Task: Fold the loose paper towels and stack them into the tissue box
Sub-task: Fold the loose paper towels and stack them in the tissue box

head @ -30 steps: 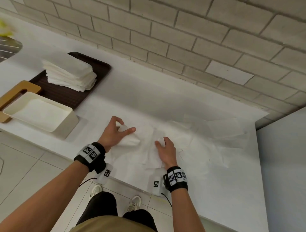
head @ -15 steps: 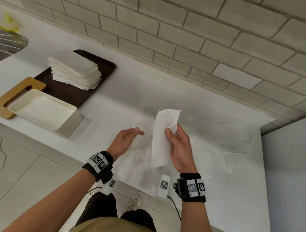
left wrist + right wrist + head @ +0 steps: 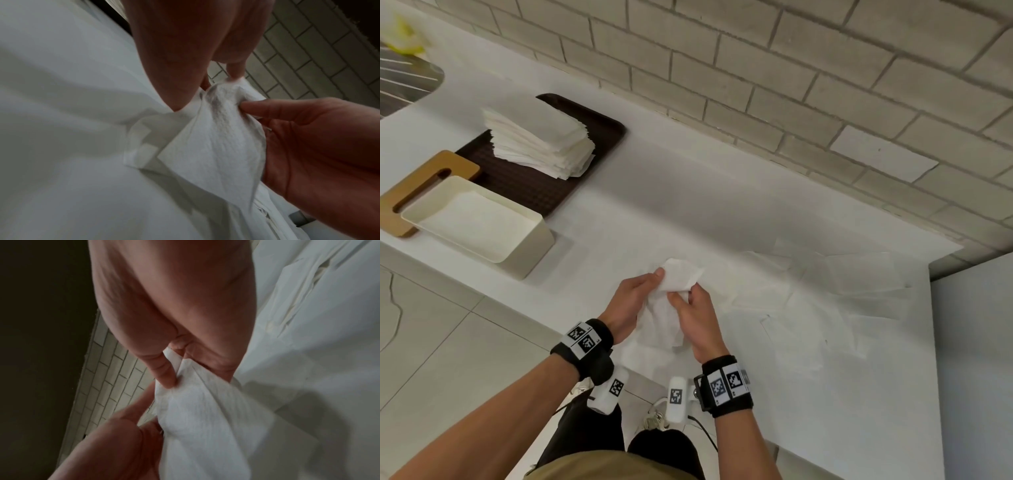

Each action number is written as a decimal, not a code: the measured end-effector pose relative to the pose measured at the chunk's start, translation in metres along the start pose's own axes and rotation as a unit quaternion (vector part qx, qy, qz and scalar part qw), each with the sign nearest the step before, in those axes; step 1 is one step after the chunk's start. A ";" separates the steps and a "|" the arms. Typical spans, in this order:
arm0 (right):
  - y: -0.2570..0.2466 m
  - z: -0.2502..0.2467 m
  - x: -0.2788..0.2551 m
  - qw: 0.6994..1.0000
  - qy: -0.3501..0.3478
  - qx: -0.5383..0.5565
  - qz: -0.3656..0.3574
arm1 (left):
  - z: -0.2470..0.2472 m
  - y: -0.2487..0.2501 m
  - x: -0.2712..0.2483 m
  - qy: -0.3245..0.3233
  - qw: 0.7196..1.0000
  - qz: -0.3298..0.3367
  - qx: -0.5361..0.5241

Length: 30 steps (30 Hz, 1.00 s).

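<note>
Left hand (image 3: 631,301) and right hand (image 3: 697,318) both pinching one paper towel (image 3: 666,315) above counter (image 3: 688,205)

Bare counter (image 3: 654,219) lies open between hands (image 3: 664,308) and tissue box (image 3: 530,236).

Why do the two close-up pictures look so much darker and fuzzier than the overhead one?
Head view: bright, even light, sharp on the paper towel. Left wrist view: the left hand looms close and shadowed, counter smeared. Right wrist view: the right hand blocks light; dark left side, soft edges.
</note>
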State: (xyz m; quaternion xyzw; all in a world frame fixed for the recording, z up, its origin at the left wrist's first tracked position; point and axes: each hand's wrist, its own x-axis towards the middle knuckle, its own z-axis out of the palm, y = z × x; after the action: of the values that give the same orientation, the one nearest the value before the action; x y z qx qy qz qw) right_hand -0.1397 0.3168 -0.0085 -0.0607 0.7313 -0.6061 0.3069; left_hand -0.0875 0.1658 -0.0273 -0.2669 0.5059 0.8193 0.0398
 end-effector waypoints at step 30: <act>-0.028 -0.087 0.120 0.828 -0.094 -0.553 -0.009 | -0.039 0.054 0.001 0.178 0.943 0.171 0.224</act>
State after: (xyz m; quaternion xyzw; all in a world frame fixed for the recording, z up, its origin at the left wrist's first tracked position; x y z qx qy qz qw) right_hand -0.2896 0.3278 -0.0206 -0.2841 0.9110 -0.0944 0.2838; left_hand -0.0909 0.1066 0.0028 -0.3023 0.7131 0.6183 -0.1332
